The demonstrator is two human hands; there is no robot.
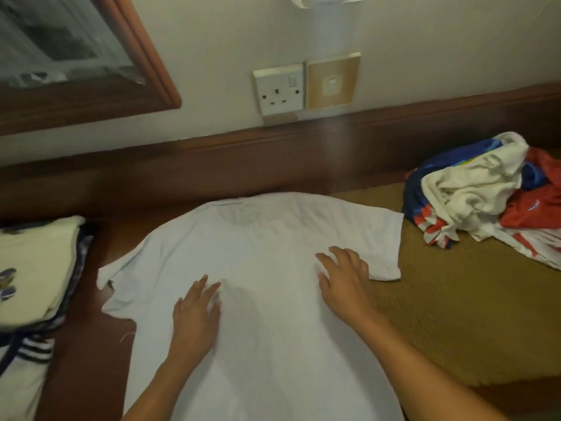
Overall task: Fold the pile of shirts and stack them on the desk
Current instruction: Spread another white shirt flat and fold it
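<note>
The white shirt runs off the bottom edge, the folded stack is cut by the left edge, and the crumpled pile by the right edge, its lower garments buried.

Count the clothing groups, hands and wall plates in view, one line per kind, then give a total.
Spread-out white shirt: 1
Folded stack: 1
Crumpled pile: 1
Hands, both flat on the white shirt: 2 (left hand, right hand)
Wall plates: 2 (socket, beige plate)
Total: 7
</note>
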